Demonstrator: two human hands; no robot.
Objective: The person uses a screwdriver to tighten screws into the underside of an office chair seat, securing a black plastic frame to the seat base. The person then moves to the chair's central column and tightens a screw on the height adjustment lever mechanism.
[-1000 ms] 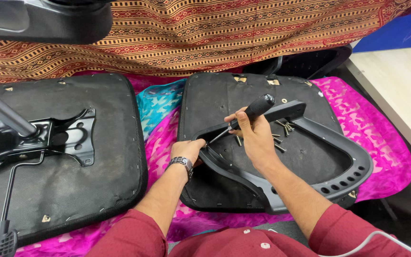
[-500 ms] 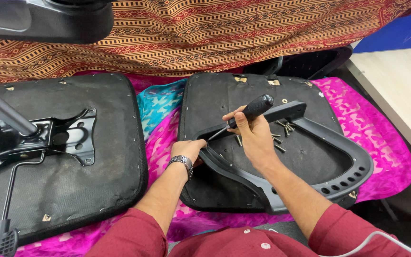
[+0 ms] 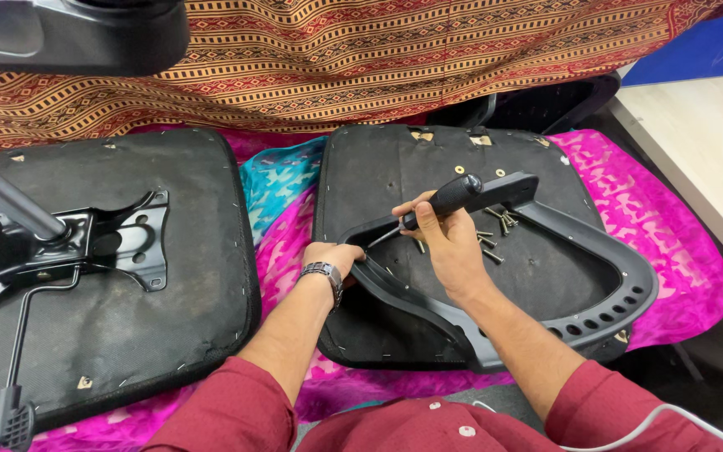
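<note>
Nearest the camera are the person's dark red shirt sleeves (image 3: 236, 402), with both forearms reaching forward over a bright pink patterned cloth (image 3: 671, 243). The left hand (image 3: 334, 254), with a metal wristwatch (image 3: 321, 273) on its wrist, is curled over the near left edge of a black plastic chair armrest loop (image 3: 612, 314), its fingers folded down onto the rim and gripping it. The right hand (image 3: 445, 238) is closed around the black handle of a screwdriver (image 3: 437, 203), held tilted, handle up and to the right, its thin metal shaft slanting down to the left. The tip reaches the inner edge of the armrest loop close to the left hand; whether it sits in a screw cannot be told.

The armrest loop lies on the underside of a black fabric-covered chair seat pad (image 3: 395, 163), which rests on the pink cloth. Just beyond the right hand, a small scatter of loose metal screws (image 3: 495, 230) lies on that pad, inside the loop.

To the left, well apart, lies a second black seat pad (image 3: 169, 326) with a black metal mounting plate (image 3: 123, 243) and a grey metal gas-lift cylinder (image 3: 2, 201) fixed to it. Between the two pads shows a strip of turquoise patterned cloth (image 3: 282, 180). Farthest back hangs a brown and orange striped woven fabric (image 3: 395, 59).
</note>
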